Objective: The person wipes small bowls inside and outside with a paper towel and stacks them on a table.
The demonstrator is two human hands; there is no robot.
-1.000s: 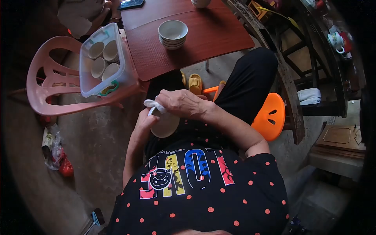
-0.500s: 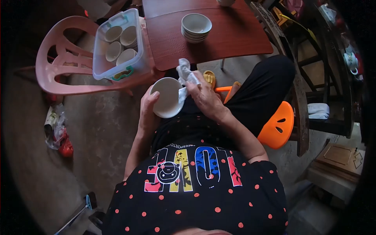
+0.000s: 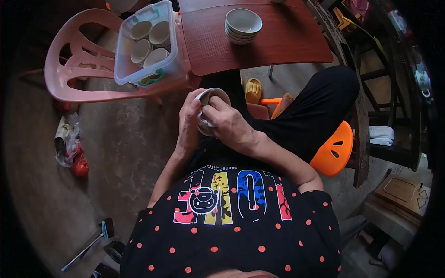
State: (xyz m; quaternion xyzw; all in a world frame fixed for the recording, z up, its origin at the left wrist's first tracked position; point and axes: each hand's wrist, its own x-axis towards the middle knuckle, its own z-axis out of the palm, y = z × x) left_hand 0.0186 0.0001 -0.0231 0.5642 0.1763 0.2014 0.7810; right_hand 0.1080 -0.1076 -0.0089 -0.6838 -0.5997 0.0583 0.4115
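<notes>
White ceramic is showing between the two hands, where a bowl is sitting above the wearer's lap, tipping so that its rim is facing up and toward the right hand. The left grip is closing around the bowl's outer side, the thumb lying near the rim. The right grip is bending its fingers down into the bowl's mouth; a pale bit of cloth is peeking out between the hands, mostly hiding behind the fingers, so how tightly the right grip is closing on it I cannot tell. Beyond the knees, a stack of similar bowls is standing upright on the reddish-brown tabletop, near its front edge. Left of it, a clear plastic bin is resting on the seat of a pink chair, holding four groups of pale bowls, and a green handle is showing on its near side. Black trousers are covering the wearer's legs, and an orange plastic seat is jutting out beside the right thigh. Yellow footwear is showing on the floor below the tabletop, while a red plastic bag is lying on the floor at far left.
</notes>
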